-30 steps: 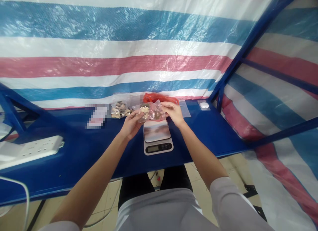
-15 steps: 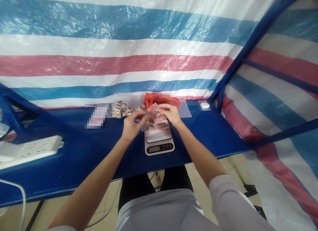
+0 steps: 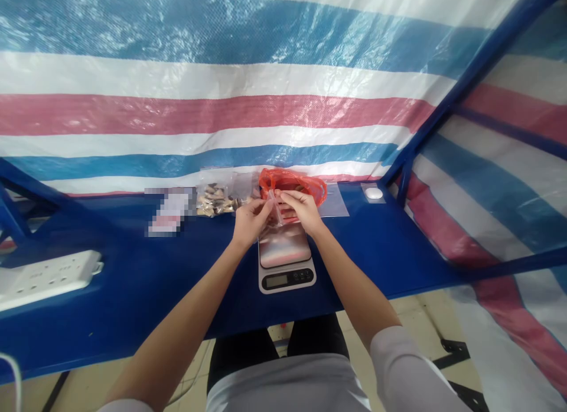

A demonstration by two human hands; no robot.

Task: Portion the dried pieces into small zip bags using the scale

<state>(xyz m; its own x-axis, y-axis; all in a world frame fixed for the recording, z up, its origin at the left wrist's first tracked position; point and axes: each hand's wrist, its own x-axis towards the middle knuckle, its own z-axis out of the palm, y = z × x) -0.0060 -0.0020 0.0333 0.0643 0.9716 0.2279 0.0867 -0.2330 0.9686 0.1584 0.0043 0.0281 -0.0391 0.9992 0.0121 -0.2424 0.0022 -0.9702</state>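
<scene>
Two bare hands are in the middle of the picture, close together. The left hand (image 3: 251,223) and the right hand (image 3: 301,212) both pinch a small clear plastic bag (image 3: 276,207). The bag is held up between them, right at their fingertips, so each hand is nearly closed on it. The bag is thin and see-through, and it looks pink because of the red behind it. I can't tell if anything is inside it.

Just under the hands is a white digital kitchen scale (image 3: 286,279) with a shiny top and a small dark screen. The hands are over its far end. Just past the hands lies a crumpled red plastic bag (image 3: 292,184).

To the upper left of the hands is a clear bag of small brown and cream pieces (image 3: 215,200). Beside it lies a blurry paper card (image 3: 168,214). To the right is a flat clear plastic sheet (image 3: 335,200), and farther right is a small white round thing (image 3: 374,193). All of these lie on a blue table (image 3: 133,276). A white power strip (image 3: 44,279) sits at the left. Behind it all hangs a striped blue, white and red tarp (image 3: 221,104).
</scene>
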